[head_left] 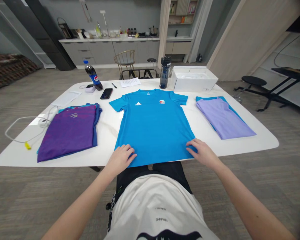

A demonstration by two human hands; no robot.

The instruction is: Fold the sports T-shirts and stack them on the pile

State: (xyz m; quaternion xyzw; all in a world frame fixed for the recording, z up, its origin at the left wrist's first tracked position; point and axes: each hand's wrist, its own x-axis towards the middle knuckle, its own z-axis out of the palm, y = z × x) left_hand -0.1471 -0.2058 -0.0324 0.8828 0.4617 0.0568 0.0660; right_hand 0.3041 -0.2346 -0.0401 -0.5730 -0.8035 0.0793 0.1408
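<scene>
A blue T-shirt (155, 130) lies spread flat on the white table, its neck toward the far side and its hem at the near edge. White lettering and a small round badge show on its chest. My left hand (122, 157) rests on the lower left corner of the shirt, fingers loosely bent and holding nothing. At the lower right side edge, my right hand (202, 151) touches the fabric with thumb and fingers apart. Folded purple shirts (70, 130) are stacked to the left. On the right lie a folded lilac garment (223, 116) and a blue one beneath it.
Toward the back of the white table (260, 143) stand a cola bottle (93, 76), a dark water bottle (165, 73) and a white box (193, 80). A phone (106, 93), a pen (114, 85) and papers (130, 82) lie nearby. A white cable (17, 118) hangs past the left edge.
</scene>
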